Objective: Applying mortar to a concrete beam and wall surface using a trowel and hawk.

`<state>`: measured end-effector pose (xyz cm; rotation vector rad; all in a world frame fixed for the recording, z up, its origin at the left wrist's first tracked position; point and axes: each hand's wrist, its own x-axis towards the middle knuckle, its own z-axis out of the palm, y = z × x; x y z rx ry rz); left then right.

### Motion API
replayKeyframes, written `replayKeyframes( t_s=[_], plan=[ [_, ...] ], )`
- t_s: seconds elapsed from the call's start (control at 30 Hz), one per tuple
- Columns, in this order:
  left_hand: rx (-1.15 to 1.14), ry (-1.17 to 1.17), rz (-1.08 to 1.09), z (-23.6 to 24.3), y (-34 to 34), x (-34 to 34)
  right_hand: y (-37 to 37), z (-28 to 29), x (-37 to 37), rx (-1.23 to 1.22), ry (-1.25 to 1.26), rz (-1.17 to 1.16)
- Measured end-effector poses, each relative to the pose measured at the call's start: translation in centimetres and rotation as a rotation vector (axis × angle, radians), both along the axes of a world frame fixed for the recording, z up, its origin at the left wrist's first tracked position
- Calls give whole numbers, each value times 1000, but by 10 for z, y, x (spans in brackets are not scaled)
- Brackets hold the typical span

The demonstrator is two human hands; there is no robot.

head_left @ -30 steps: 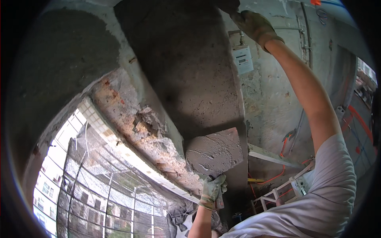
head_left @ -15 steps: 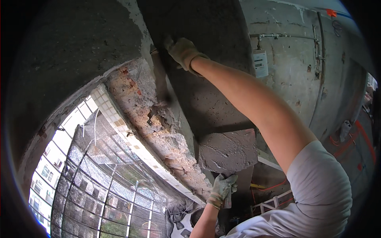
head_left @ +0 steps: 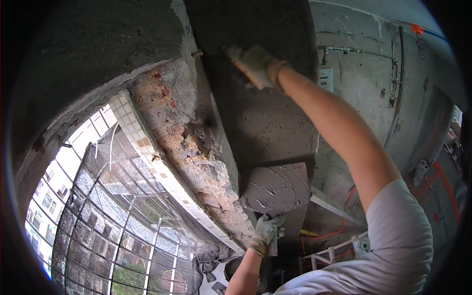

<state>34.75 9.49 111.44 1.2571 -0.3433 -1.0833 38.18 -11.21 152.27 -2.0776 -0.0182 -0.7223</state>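
Note:
My left hand (head_left: 267, 232), in a pale work glove, grips a plasterer's hawk (head_left: 276, 189) from its lower side. Grey wet mortar with a ridged surface covers the board. Higher up, my right hand (head_left: 259, 66), also gloved, is at the dark grey plastered wall (head_left: 275, 130) with its fingers curled. Whatever it holds is lost in shadow and blur against the wall. Small pits mark the plaster below this hand.
To the left runs a broken edge of bare masonry (head_left: 189, 147), with a tiled strip (head_left: 152, 160) along the window opening. Dark netting (head_left: 123, 211) hangs outside. A meter (head_left: 326, 78) and pipes are on the right wall; a white frame (head_left: 332, 254) stands below.
My right hand has shifted right across the plaster, its fingers now blurred. The hawk, still in my left hand, sits slightly further left in view, and the view itself has shifted a little.

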Motion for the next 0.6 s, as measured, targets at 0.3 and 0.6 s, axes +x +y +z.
replayKeyframes(
  t_s=[0.3,0.6],
  plan=[
    [19,-41,0,20,-9,2,-5,-22,-16,-652,111,-724],
    [-39,16,-42,-5,-16,1,-60,-20,-21,-988,-185,-240]
  ],
)
